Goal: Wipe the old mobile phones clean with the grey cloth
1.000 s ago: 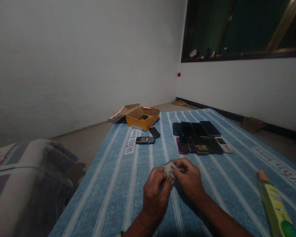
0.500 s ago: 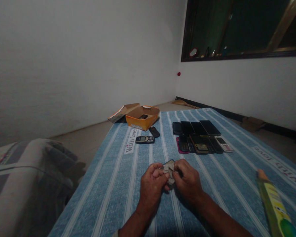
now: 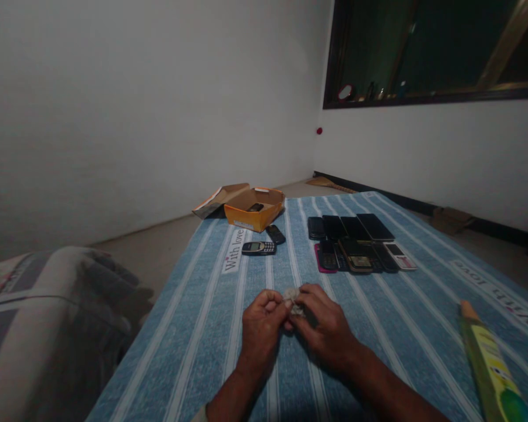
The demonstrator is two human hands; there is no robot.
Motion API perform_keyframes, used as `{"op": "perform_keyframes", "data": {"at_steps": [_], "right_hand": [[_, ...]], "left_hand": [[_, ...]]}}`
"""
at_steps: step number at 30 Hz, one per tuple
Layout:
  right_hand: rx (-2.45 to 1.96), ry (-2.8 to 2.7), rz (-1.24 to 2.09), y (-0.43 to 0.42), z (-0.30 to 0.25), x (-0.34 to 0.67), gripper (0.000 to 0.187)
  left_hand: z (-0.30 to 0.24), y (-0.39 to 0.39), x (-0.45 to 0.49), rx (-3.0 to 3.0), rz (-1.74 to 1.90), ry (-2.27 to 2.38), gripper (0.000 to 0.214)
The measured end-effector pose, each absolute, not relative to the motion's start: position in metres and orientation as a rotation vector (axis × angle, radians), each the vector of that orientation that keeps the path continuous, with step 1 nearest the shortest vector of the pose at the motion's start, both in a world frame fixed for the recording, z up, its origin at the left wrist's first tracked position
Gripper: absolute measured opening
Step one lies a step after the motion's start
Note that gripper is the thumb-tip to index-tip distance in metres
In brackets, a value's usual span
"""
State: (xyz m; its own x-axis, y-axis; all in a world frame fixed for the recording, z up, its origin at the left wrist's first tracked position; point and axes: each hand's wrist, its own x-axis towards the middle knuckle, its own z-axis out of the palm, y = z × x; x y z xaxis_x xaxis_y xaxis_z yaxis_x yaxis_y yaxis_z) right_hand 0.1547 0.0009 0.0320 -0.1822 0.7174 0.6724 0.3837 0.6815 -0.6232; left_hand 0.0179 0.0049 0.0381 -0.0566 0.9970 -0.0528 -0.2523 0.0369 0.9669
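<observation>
Head view: left hand (image 3: 261, 319) and right hand (image 3: 323, 325) together, both pinching small pale wad (image 3: 294, 295) low over striped sheet (image 3: 202, 328), near middle. Open sheet either side. Phone rows (image 3: 356, 246) ahead, well apart. Orange box (image 3: 255, 210) at far edge. Bat (image 3: 488, 363) along right edge.

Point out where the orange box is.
Head view: the open orange box sits at the far left edge of the striped cloth, just beyond a keypad phone and left of the phone rows.
</observation>
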Motion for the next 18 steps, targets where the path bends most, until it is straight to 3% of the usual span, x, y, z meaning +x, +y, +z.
{"op": "perform_keyframes", "data": {"at_steps": [4,9,18], "right_hand": [[-1.042,-1.489,0.769,0.011,0.032,0.164,0.002],[-0.964,-0.953,1.413,0.022,0.032,0.177,0.023],[-0.855,-0.844,1.474,0.023,0.035,0.179,0.03]], "left_hand": [[0.038,0.003,0.019,1.03,1.241,1.025,0.018],[0.038,0.002,0.021,1.03,1.247,1.017,0.025],[0.032,0.003,0.022,1.109,1.281,1.039,0.032]]}}
